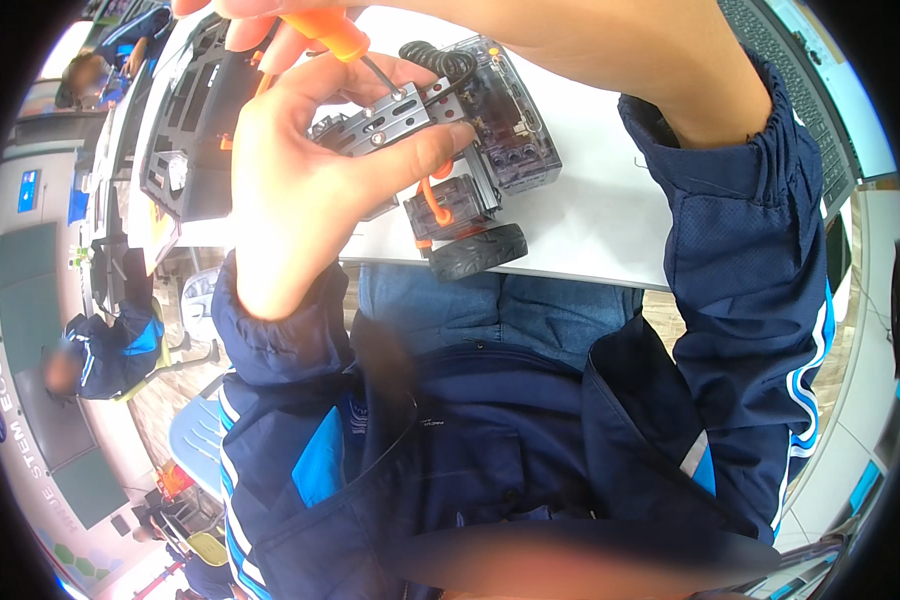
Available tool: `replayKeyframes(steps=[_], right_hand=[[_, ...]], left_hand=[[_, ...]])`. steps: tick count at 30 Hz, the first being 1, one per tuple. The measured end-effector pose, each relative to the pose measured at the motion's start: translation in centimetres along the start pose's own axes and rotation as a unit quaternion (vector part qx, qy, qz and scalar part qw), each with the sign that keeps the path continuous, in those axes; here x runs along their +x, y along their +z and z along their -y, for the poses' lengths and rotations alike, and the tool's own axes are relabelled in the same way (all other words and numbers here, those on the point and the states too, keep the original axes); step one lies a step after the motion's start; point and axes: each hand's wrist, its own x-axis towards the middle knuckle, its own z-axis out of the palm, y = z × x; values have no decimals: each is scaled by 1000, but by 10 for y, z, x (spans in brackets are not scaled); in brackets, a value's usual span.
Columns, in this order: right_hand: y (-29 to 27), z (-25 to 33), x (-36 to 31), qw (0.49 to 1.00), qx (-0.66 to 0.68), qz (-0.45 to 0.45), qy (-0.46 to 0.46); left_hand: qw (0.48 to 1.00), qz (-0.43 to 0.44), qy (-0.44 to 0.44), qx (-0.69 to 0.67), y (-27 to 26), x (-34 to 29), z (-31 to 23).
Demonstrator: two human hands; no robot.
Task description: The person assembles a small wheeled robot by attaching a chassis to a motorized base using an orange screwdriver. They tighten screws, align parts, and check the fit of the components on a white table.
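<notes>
My left hand (305, 165) grips a small wheeled model at the table's edge, thumb and fingers closed around its grey slotted metal beam (402, 122). My right hand (253, 32), partly cut off by the top edge, is closed on the orange handle of a screwdriver (332, 32). The screwdriver's shaft slants down to a screw on the beam. Beside the beam sits a smoky see-through electronics box (518, 125), with a coiled black cable (440, 62) near it. Lower down are an orange cable (435, 203) and a black rubber tyre (478, 252).
The white table (595, 235) lies under the model. A black keyboard (790, 80) runs along the right, and a black slotted frame (185, 130) stands at the left. Farther left are other people (115, 345) and a light blue chair (195, 435).
</notes>
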Motion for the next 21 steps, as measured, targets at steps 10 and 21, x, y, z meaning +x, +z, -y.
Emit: replayKeyframes(steps=[10, 21], right_hand=[[0, 11, 0, 1000, 10, -7, -10], [5, 17, 6, 977, 205, -16, -57]], left_hand=[[992, 9, -65, -109, 5, 0, -7], [991, -16, -97, -96, 4, -4, -4]])
